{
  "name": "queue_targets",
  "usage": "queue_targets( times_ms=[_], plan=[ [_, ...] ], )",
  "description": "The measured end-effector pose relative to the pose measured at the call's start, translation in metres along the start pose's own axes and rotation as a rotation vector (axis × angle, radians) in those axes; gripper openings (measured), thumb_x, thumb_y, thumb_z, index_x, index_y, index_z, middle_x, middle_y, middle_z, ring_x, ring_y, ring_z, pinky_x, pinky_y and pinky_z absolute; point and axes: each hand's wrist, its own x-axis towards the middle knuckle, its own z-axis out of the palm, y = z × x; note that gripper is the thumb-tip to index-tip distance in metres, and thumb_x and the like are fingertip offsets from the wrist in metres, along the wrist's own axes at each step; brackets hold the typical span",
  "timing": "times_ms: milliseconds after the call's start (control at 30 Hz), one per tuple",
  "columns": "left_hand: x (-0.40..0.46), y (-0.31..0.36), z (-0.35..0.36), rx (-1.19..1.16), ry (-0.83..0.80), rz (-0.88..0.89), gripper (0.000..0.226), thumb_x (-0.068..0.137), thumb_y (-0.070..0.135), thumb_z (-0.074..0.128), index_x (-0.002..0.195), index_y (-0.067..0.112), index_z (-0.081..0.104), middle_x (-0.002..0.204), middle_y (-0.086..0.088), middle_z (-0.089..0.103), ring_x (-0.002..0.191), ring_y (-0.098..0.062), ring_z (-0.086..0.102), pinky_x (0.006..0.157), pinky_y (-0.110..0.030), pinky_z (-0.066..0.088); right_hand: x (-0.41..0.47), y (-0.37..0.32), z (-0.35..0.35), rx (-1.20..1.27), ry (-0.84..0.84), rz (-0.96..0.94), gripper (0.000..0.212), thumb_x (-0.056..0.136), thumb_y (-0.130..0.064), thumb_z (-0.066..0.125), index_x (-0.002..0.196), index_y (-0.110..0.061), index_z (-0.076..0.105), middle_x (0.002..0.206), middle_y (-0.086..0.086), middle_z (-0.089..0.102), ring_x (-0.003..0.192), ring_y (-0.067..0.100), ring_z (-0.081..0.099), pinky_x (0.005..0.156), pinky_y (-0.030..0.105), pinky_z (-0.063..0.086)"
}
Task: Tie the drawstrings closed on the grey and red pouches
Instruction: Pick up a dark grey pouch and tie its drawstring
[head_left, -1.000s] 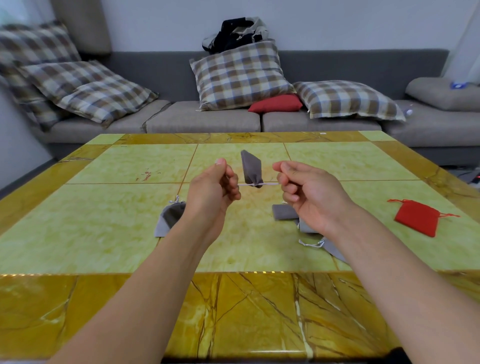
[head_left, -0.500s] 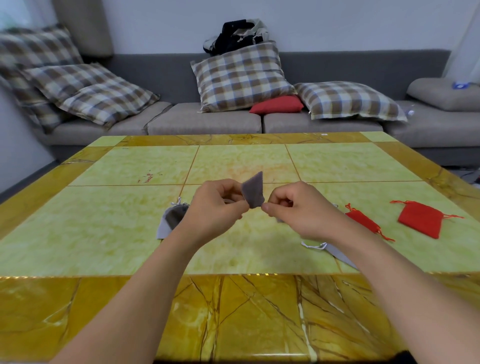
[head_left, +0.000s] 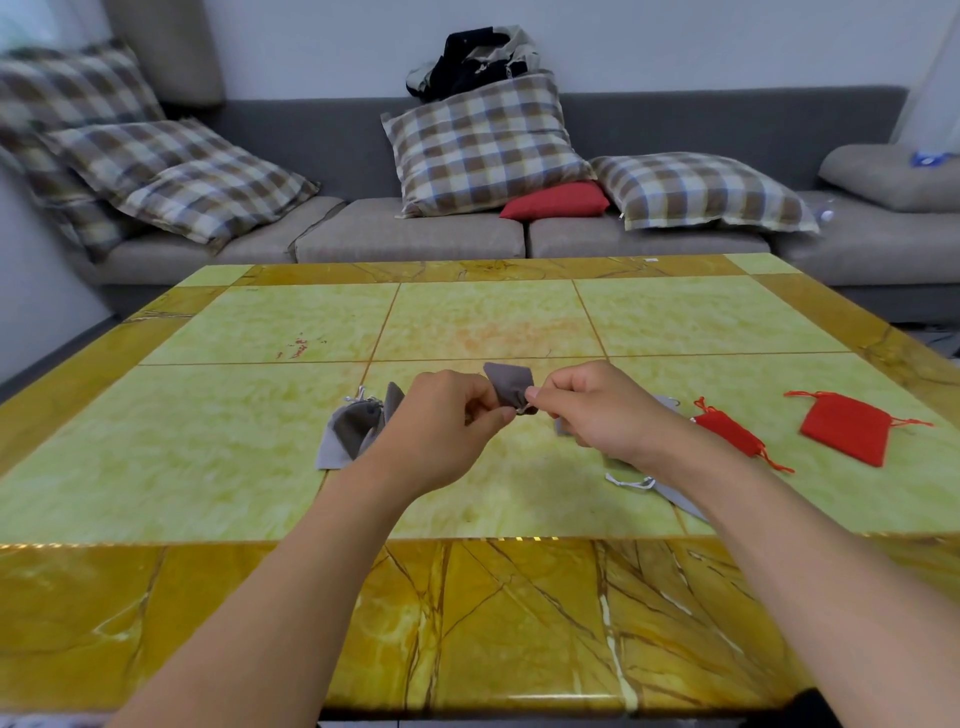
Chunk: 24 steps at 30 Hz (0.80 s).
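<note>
Pouches, grey (head_left: 358, 431) and red (head_left: 844, 427), flank both hands' held pouch (head_left: 511, 387).

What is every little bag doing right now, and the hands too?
Held grey pouch: lifted above the table, neck pinched.
Left hand: pinching its neck.
Right hand: pinching its neck.
Left grey pouches: lying down.
Near grey pouch: lying down, partly hidden.
Narrow red pouch: lying bunched.
Wide red pouch: lying flat.

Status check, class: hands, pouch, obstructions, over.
Left hand and right hand pinching grey pouch at its neck, above table. Nothing in the way.
</note>
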Motion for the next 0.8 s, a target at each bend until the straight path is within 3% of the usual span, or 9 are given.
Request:
queue_targets(
  times_ms=[100,200,300,367,433,600,733,800],
  plan=[
    [0.001,0.001,-0.001,0.03,0.01,0.027,0.025,0.095,0.032,0.063,0.078,0.015,0.067,0.079,-0.005,0.065,0.073,-0.021,0.059,0.065,-0.033,0.047,-0.001,0.0,-0.002,-0.054,0.022,0.003,0.042,0.096,-0.027,0.06,0.076,0.01,0.057,0.058,0.006,0.04,0.036,0.004,0.027,0.04,0.013,0.025],
    [0.001,0.001,0.0,-0.012,0.009,0.04,0.019,0.097,0.034,0.059,0.081,0.025,0.065,0.099,0.002,0.058,0.087,-0.014,0.053,0.069,-0.022,0.041,-0.002,0.0,-0.003,-0.075,0.037,-0.011,0.041,0.094,-0.026,0.064,0.074,0.009,0.059,0.051,-0.002,0.033,0.035,0.005,0.027,0.038,0.013,0.022],
    [0.002,0.0,0.002,-0.074,0.028,0.094,0.015,0.094,0.034,0.064,0.079,0.031,0.063,0.111,0.01,0.051,0.1,-0.01,0.048,0.081,-0.021,0.036,-0.001,0.0,-0.003,-0.06,0.041,-0.018,0.035,0.093,-0.026,0.064,0.07,-0.002,0.057,0.05,-0.004,0.032,0.035,0.006,0.026,0.038,0.016,0.021],
    [0.001,0.004,0.001,-0.212,0.027,0.077,0.017,0.092,0.032,0.066,0.077,0.024,0.066,0.109,0.009,0.058,0.087,0.003,0.052,0.076,-0.017,0.04,-0.001,0.0,-0.003,-0.001,0.048,-0.009,0.033,0.093,-0.026,0.065,0.069,-0.006,0.055,0.045,-0.009,0.03,0.036,0.005,0.025,0.042,0.018,0.024],
    [0.0,0.01,-0.001,-0.44,-0.026,0.038,0.018,0.092,0.027,0.067,0.08,0.014,0.069,0.102,0.003,0.067,0.072,0.005,0.056,0.069,-0.021,0.046,-0.002,-0.001,-0.004,0.05,0.05,-0.017,0.032,0.093,-0.026,0.066,0.069,-0.007,0.057,0.042,-0.013,0.03,0.038,0.005,0.025,0.051,0.023,0.028],
    [0.0,0.011,-0.003,-0.665,-0.101,-0.034,0.018,0.096,0.022,0.063,0.094,0.005,0.071,0.103,0.001,0.075,0.09,-0.007,0.065,0.077,-0.019,0.052,-0.004,-0.003,-0.009,0.039,0.077,-0.063,0.033,0.095,-0.024,0.063,0.068,-0.005,0.059,0.04,-0.015,0.031,0.037,0.003,0.027,0.04,0.015,0.025],
    [0.002,0.012,-0.003,-0.721,-0.105,-0.105,0.02,0.099,0.023,0.058,0.095,0.008,0.071,0.106,-0.007,0.075,0.089,-0.012,0.064,0.078,-0.025,0.049,-0.006,-0.002,-0.01,-0.032,0.105,-0.125,0.033,0.095,-0.025,0.064,0.072,-0.001,0.065,0.044,-0.015,0.039,0.041,0.004,0.033,0.044,0.015,0.027],
    [0.003,0.013,-0.002,-0.744,-0.081,-0.137,0.023,0.099,0.025,0.056,0.087,0.011,0.07,0.105,-0.013,0.073,0.086,-0.015,0.061,0.074,-0.028,0.046,-0.007,-0.002,-0.009,-0.098,0.115,-0.158,0.031,0.093,-0.027,0.065,0.07,-0.006,0.066,0.06,-0.009,0.05,0.053,0.006,0.042,0.053,0.02,0.034]
  ],
)
